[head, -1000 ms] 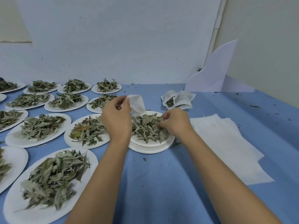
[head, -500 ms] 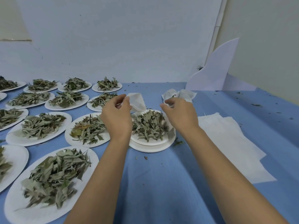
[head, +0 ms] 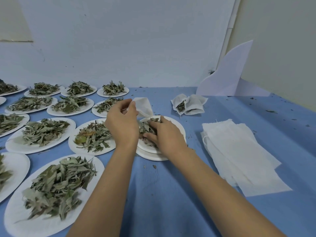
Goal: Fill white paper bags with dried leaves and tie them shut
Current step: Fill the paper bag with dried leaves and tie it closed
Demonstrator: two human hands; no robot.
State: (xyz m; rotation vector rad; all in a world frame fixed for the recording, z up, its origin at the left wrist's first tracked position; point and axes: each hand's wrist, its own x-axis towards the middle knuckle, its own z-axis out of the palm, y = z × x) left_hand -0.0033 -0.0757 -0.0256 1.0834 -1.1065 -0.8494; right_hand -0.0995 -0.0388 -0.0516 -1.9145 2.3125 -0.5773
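Blue counter below: my left hand (head: 122, 124) pinches the bag (head: 143, 106) at its mouth, just beyond the plate (head: 180, 130). My right hand (head: 165, 136) curls into the leaves (head: 145, 127). I judge the bag limp and light, best held by its rim, and the leaves brittle.

Tabletop (head: 171, 194): covered in blue cloth, matt, lightly creased. Plates (head: 51, 224): white paper, matt, smooth at the rim; the dried leaves (head: 56, 182) on them are grey-green, dull, curled and rough. Held bag (head: 143, 106) and flat stack (head: 239, 151) near the tabletop's right edge: thin white fibrous paper, matt, faintly translucent.
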